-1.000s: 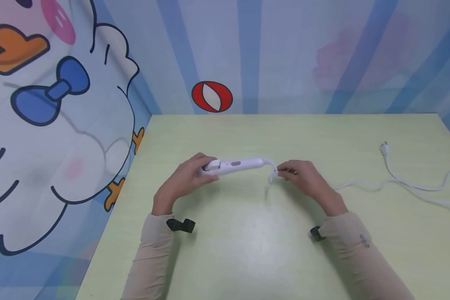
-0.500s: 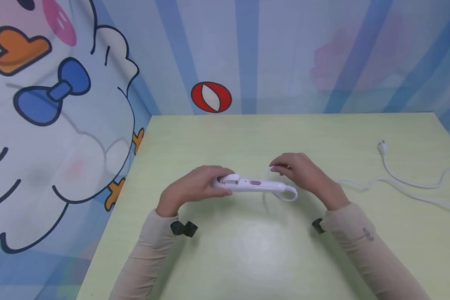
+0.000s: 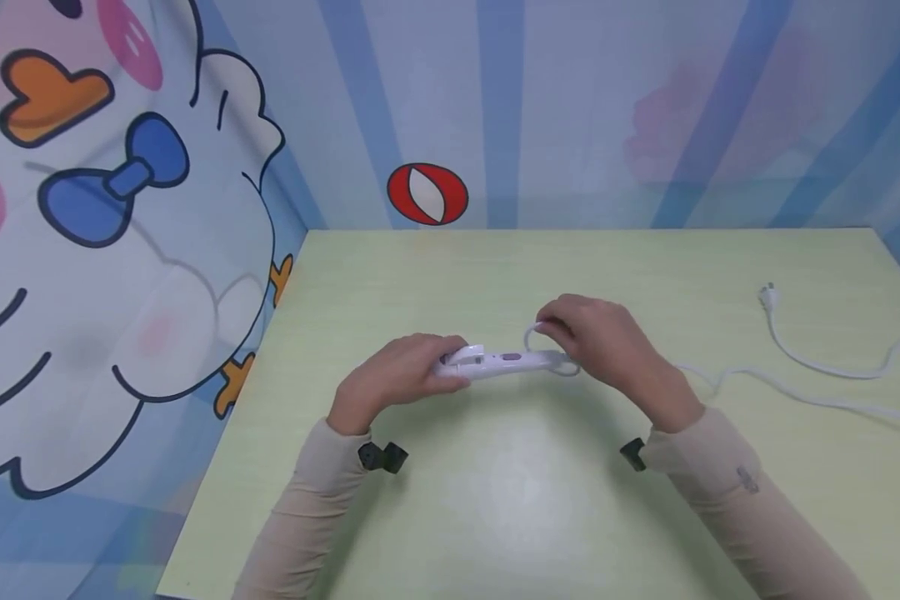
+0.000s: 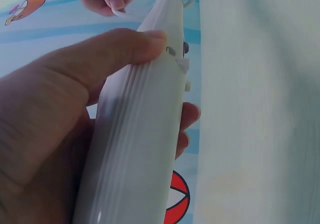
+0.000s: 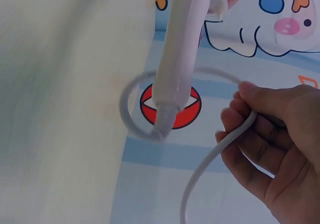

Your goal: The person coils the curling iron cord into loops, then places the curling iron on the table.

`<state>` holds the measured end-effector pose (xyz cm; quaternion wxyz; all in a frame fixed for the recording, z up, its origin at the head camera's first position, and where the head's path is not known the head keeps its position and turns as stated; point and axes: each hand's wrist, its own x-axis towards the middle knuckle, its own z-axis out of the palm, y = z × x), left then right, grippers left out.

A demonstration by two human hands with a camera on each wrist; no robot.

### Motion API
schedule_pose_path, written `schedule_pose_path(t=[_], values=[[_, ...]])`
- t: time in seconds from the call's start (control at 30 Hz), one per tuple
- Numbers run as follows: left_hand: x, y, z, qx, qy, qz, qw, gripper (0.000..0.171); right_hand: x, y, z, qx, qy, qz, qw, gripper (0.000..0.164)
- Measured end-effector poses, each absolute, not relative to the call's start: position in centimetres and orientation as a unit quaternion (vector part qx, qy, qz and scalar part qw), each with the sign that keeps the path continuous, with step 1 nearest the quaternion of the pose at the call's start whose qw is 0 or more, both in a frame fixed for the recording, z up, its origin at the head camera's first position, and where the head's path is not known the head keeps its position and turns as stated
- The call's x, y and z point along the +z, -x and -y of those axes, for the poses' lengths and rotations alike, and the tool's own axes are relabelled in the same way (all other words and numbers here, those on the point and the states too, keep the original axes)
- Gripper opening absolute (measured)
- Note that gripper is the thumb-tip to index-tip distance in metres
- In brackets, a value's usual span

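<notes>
In the head view, my left hand (image 3: 399,379) grips the wide end of a white hair styling iron (image 3: 501,364), which lies roughly sideways above the table. The left wrist view shows the thumb along the ridged white body (image 4: 137,144), with fingertips showing at its far edge. A raised lever (image 3: 467,354) and a purple-grey button (image 3: 511,357) are on its upper side. My right hand (image 3: 603,340) pinches the white cord (image 5: 200,166) between thumb and fingers. From the iron's narrow end (image 5: 167,101), the cord bends back in a loop behind the handle up to that pinch.
More cord (image 3: 810,398) trails across the pale green table (image 3: 495,517) to the right. A two-pronged plug (image 3: 768,293) lies at the back right. Behind the table stands a printed backdrop (image 3: 570,108) in blue and white, with a cartoon bird (image 3: 82,333) on the left.
The iron has moved right and toward me. My right hand has shifted slightly left and away from me with the cord, and the cord now loops back along the handle.
</notes>
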<state>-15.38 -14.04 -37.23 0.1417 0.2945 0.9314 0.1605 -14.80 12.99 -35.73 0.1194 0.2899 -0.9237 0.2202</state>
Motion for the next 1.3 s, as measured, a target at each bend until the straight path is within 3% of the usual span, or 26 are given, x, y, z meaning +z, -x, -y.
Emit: schedule_pose_path(t=[0.5, 0.97, 1.3], values=[[-37.9, 17.0, 15.4, 0.251, -0.232, -0.935, 0.094, 0.037, -37.4, 12.7, -12.3, 0.374, -0.212, 0.902, 0.049, 0.016], [-37.2, 16.3, 15.3, 0.329, -0.264, -0.901, 0.101, 0.039, -40.5, 13.2, -14.9, 0.407, -0.293, 0.863, 0.067, 0.017], [-36.7, 15.6, 14.7, 0.333, -0.302, -0.889, 0.092, 0.035, -41.1, 14.8, -17.9, 0.408, -0.229, 0.884, 0.001, 0.017]])
